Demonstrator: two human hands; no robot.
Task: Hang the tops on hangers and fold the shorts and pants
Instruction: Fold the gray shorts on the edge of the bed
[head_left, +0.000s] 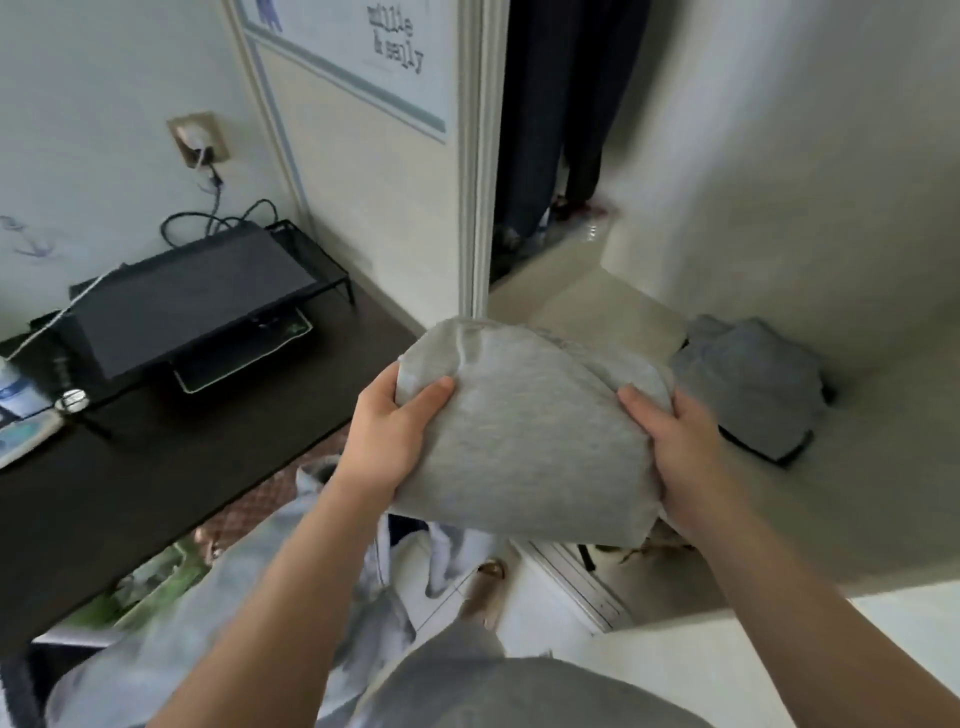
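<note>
grey garment (524, 441) between left hand (387, 441) and right hand (680, 457), grey bundle (748, 384) on shelf (883, 493)

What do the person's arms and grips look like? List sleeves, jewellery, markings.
The left forearm and right forearm are bare, with no sleeve in view up to the frame's edge. The left-hand grip and right-hand grip wear no gloves. No ring, watch, bracelet or marking shows on the visible sides.
</note>
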